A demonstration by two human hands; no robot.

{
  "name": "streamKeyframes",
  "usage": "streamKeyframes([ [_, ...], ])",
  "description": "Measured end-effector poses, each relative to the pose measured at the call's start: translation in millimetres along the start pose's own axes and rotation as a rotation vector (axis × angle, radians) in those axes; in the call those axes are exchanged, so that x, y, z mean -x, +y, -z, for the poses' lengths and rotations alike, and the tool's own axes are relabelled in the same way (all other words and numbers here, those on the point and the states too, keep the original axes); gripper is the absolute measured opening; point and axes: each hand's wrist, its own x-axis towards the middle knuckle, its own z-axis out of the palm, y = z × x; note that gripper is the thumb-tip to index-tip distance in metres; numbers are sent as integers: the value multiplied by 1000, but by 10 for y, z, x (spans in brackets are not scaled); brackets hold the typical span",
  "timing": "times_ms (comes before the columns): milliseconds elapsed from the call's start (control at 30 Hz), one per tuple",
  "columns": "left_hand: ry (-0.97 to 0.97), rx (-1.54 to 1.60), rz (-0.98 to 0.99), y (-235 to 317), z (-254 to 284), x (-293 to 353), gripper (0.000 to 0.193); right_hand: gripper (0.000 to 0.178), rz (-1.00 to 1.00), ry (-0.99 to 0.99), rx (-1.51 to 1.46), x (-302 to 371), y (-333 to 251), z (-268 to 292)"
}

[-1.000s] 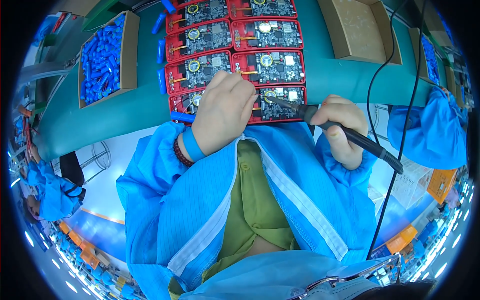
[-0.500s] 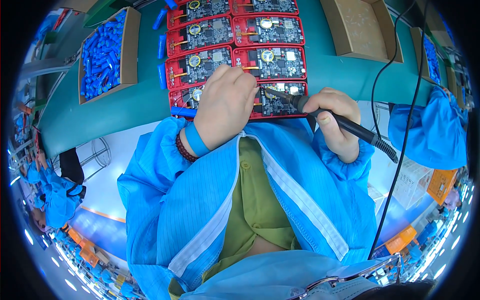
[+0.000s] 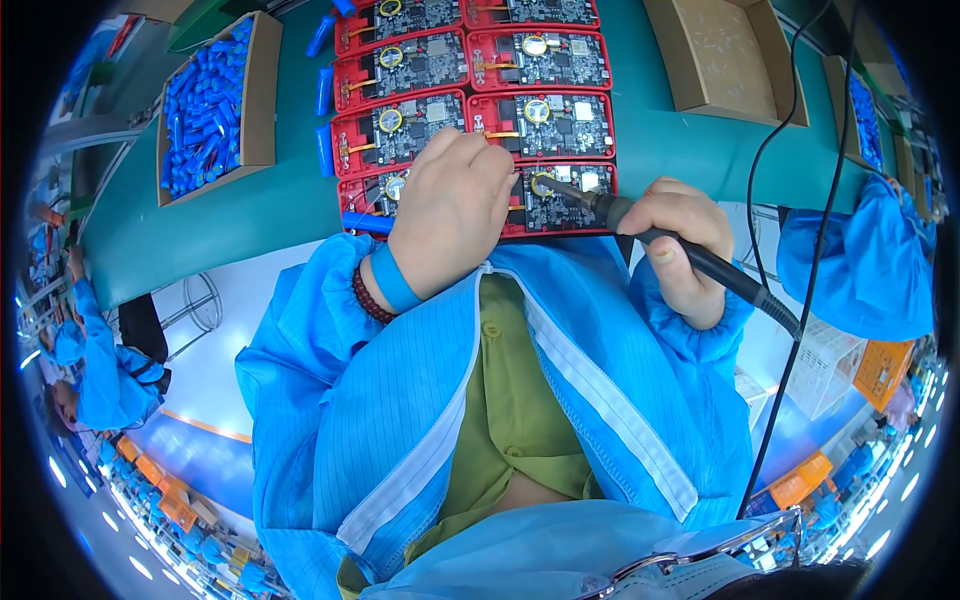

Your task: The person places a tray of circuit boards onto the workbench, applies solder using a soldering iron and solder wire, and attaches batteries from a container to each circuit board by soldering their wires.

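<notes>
My right hand is closed round the black handle of a soldering iron. The iron's tip reaches left over the circuit board in the nearest right red case, close to a round yellow-rimmed part. My left hand is closed above the nearest row, its fingertips bent down by the left side of that board; what they pinch is hidden. Beside the left wrist lies a blue cylindrical battery with thin wires, against the nearest left red case, which the hand partly covers.
Two columns of red cases with boards run away across the green table. More blue batteries lie along their left. A cardboard box of blue batteries stands left, another box right. The black cord hangs at right.
My right hand and the soldering iron have shifted slightly right. My left hand has stayed in place. At far left, a co-worker in blue has raised an arm toward the table.
</notes>
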Motion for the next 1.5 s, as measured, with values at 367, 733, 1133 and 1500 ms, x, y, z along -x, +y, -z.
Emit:
streamKeyframes([
  [367,-39,-44,-28,36,30,-39,6,20,-38,56,-15,-28,12,-79],
  [733,-43,-56,-53,36,37,-55,6,21,-54,56,-32,-53,31,-108],
  [1133,-44,-68,-64,21,28,-50,9,20,-37,71,-29,-40,31,-92],
  [1500,-50,-68,-74,44,34,-66,10,31,-47,371,-177,-19,23,-62],
])
